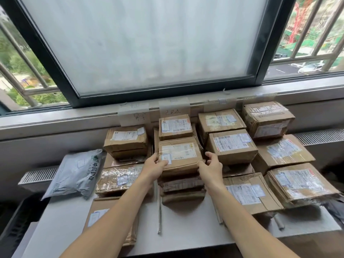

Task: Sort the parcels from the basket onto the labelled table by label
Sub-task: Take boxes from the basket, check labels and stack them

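1. Parcel (179, 153): a brown taped carton on top of the middle stack on the white table (186, 220). Its printed label is too blurred to read.
2. The left hand (154, 164) grips the parcel's near left corner. The thumb lies on top by a small sticker, and the fingers curl round the side, their tips hidden behind it.
3. The right hand (211, 165) has its thumb on the near right corner. Its fingers are curled just beside the right side, and I cannot tell whether they touch it.
4. The lower cartons (183, 189) of that stack are dark and crushed, largely covered by the parcel and both wrists.
5. Two paper signs (134, 116) hang below the windowsill behind the rows. Their handwriting is smeared and unreadable.
6. A flat carton (104, 215) at the near left is partly hidden under the left forearm.
7. A grey mail bag (78, 172) lies at the table's left edge, its print only partly legible.
8. The far-right carton (301, 183) runs out to the picture's edge.
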Available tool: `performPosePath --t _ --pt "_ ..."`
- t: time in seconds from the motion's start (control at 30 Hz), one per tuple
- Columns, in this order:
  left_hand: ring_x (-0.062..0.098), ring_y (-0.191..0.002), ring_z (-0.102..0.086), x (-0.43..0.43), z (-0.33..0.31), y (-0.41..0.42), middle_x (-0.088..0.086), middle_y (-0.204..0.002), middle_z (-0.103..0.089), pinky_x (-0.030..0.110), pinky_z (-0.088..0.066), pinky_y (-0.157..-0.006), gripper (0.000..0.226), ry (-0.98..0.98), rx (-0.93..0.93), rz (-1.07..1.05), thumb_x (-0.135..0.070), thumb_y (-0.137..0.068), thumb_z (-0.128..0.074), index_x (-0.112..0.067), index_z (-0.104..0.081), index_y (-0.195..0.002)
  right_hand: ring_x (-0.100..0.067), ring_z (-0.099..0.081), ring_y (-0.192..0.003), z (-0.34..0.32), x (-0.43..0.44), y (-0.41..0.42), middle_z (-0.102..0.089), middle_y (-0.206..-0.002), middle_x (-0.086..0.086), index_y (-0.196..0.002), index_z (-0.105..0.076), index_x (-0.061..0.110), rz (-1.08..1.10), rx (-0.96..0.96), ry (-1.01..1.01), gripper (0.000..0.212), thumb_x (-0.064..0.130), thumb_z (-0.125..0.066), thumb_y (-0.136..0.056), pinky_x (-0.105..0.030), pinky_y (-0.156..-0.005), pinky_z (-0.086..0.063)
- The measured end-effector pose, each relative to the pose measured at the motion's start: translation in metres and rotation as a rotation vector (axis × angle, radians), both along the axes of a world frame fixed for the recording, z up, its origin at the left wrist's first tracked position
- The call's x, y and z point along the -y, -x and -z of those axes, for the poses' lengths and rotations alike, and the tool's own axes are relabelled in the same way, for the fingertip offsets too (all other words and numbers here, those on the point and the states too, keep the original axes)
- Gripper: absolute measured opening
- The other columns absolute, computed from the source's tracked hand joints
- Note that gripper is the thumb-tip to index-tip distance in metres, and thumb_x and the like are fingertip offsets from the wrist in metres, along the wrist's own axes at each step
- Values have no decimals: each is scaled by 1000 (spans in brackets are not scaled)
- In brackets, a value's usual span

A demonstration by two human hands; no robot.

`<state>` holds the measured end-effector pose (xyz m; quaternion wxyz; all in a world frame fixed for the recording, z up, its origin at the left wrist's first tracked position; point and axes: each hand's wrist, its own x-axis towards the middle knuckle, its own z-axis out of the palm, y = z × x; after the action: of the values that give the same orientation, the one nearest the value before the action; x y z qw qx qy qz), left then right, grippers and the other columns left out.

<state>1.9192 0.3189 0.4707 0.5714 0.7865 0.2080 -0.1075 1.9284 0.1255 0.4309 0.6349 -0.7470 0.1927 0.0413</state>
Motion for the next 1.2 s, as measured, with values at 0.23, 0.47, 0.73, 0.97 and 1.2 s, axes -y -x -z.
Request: performPosePath --t 0.23,0.47,0.73,0.97,1.2 --pt "20 -146 -42 -16 -8 23 7 -160 -42 34 -37 -117 68 -22 26 -102 -24 -101 -65 -9 -34 -159 -20 -66 -107 -33 -31 12 -61 -120 2 -127 -53 28 -59 144 -133 28 23 -61 -101 -38 -91 -57" --pt "20 -140 -49 -58 -18 66 4 -154 -51 44 -40 -119 59 18 118 -180 -29 -102 -64 -12 -44 -155 -18 -72 -93 -42 -106 56 -65 -114 -4 -124 -59 22 -298 135 -223 26 13 -62 -99 -22 -70 -56" --pt "21 -131 -57 -178 -15 154 4 -144 -61 47 -46 -114 49 78 179 -312 -30 -102 -64 -13 -55 -147 -12 -71 -84 -52 -217 130 -67 -112 -4 -120 -60 23 -455 125 -150 21 15 -60 -101 -21 -68 -54" --pt "20 -128 -59 -327 14 273 6 -139 -62 45 -46 -113 45 141 163 -401 -25 -103 -61 -9 -55 -145 -19 -71 -89 -28 -376 234 -69 -109 -8 -118 -59 20 -581 87 -111 20 13 -60 -99 -29 -74 -52" --pt "20 -133 -54 -441 44 367 4 -144 -57 45 -42 -116 52 184 63 -489 -33 -103 -60 -11 -50 -150 -19 -66 -108 9 -488 315 -68 -116 -4 -123 -60 23 -721 -16 -44 27 19 -64 -97 -33 -90 -54"
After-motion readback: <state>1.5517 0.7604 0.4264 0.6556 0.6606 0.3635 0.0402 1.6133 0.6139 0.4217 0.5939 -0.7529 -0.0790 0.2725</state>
